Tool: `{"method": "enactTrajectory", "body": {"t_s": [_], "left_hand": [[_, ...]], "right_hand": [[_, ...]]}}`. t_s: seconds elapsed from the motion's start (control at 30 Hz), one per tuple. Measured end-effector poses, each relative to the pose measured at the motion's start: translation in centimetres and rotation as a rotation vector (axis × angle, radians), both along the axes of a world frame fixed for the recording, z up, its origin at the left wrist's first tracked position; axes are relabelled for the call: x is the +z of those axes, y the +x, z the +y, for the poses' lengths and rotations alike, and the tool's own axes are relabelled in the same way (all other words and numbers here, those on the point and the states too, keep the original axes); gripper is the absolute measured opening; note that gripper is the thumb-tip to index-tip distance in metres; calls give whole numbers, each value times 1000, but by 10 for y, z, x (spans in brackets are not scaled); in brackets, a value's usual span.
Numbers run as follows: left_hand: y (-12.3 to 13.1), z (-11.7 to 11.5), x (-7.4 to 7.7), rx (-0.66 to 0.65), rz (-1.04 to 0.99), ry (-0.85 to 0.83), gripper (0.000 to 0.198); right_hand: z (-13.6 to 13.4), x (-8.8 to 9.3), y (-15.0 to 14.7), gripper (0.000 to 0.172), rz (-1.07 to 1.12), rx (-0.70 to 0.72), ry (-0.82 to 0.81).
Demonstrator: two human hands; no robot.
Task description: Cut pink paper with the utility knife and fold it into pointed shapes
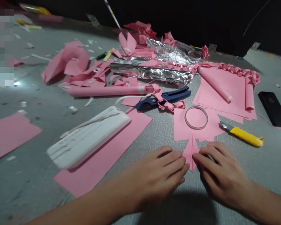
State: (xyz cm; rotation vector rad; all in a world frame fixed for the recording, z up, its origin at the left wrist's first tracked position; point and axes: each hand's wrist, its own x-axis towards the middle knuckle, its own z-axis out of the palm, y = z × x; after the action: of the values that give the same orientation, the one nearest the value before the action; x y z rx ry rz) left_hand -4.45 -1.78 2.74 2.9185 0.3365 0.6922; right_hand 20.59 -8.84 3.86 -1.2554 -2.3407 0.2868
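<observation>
Head view: left hand [162, 170] and right hand [219, 170] lie palm-down on the grey table [37, 106], fingertips pressing a small pink paper point [191, 154] between them; fingers close together, flat, pinching its edges. The point joins a pink sheet [196, 125] carrying a tape ring [196, 117]. Yellow knife [244, 136] just right, blue scissors [164, 97] behind, white case [89, 137] on a pink strip at left, shut, contents hidden. Foil [159, 73], paper rolls [107, 91], phone [273, 108] farther back.
</observation>
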Motion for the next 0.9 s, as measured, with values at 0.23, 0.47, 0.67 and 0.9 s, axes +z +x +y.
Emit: {"method": "enactTrajectory", "body": {"t_s": [0.23,0.47,0.67,0.9], "left_hand": [[0,2,-1,-3,-7,-4,19],[1,1,4,-2,-7,0,16],[1,3,5,-11,-21,-2,19],[0,2,2,-6,-19,14,12]], "right_hand": [[0,0,-1,26,-25,-17,-40],[-1,-1,-1,29,-39,-11,-21],[0,2,-1,27,-4,4,-14],[-2,-1,-1,21,39,44,29]]}}
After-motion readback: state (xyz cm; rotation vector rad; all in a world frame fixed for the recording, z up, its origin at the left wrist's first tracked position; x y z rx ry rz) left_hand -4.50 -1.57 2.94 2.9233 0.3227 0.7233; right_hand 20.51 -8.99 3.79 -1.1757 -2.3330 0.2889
